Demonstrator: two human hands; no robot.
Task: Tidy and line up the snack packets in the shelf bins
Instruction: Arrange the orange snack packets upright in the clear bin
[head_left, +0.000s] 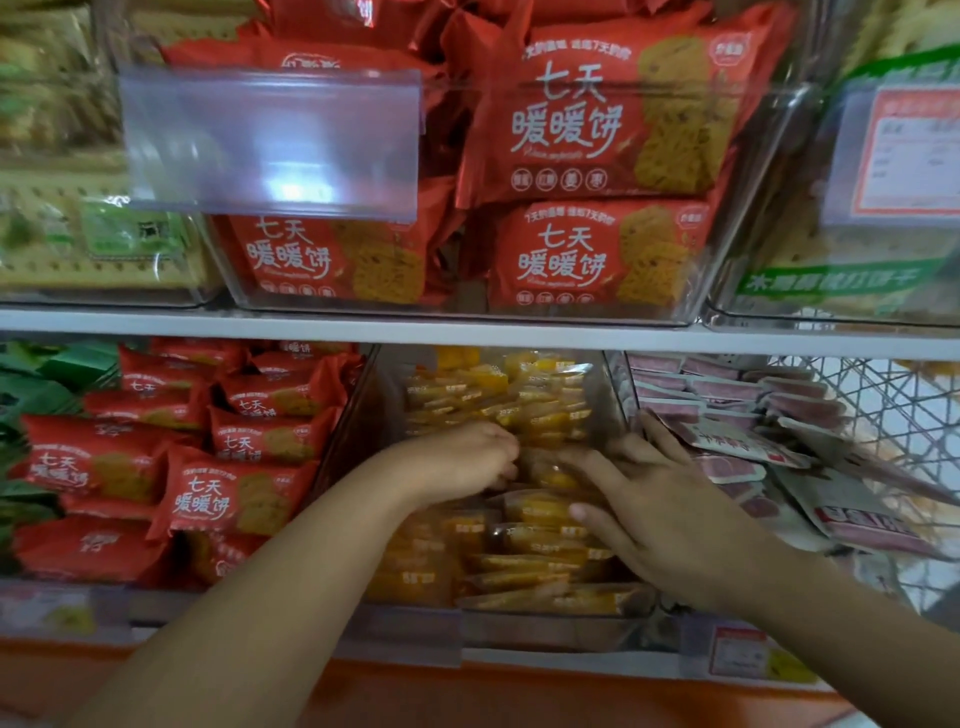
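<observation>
**Both hands in the middle bin of yellow packets**

The small yellow-and-orange clear-wrapped snack packets (519, 395) are seen stacked in rows inside the clear plastic middle bin (358, 415) on the lower shelf level, under the white shelf board (467, 332). Both hands are held over this bin.

The left hand (462, 457) is laid on the middle of the stack with its fingers bent downward, the tips tucked among the packets. Whether a packet is pinched in this grip cannot be told.

The right hand (660, 499) is placed just beside it, on the right half of the same bin. Its grip is spread: the fingers are fanned out flat across the packet tops and the thumb is stretched toward the left.

In the neighbouring bin to the left, red foil biscuit packets (218, 499) are piled loosely at mixed angles. To the right, pink-and-white flat packets (727, 441) are tilted and overlapped, close to the right hand.

On the upper level, larger red biscuit packets (597, 119) are stood behind a clear bin front, beside a transparent label holder (270, 140).
</observation>
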